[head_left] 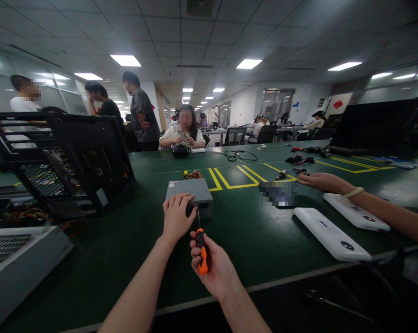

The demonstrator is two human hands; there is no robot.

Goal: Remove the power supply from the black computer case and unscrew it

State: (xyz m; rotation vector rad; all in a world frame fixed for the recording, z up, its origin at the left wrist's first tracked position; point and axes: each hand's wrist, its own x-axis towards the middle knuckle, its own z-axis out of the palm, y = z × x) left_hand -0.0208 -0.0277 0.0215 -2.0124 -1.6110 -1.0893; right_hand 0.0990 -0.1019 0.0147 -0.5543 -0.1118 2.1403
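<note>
A grey metal power supply [186, 186] sits on the green table in front of me, its socket side facing me. My left hand [177, 210] grips it from the left, fingers across its top and thumb against its front face. In my right hand [217, 266] is a screwdriver [202, 254] with an orange and black handle. Its thin shaft points up and away, and the tip meets the front of the power supply near my left thumb. Whether the tip sits in a screw is hidden. Coloured cables [193, 175] come out behind the power supply.
An open black computer case [101, 162] stands at the left, with another grey metal box [31, 263] nearer me. A co-worker's hand [323, 181] reaches in from the right above two white devices [328, 233]. Yellow tape [234, 186] marks the table.
</note>
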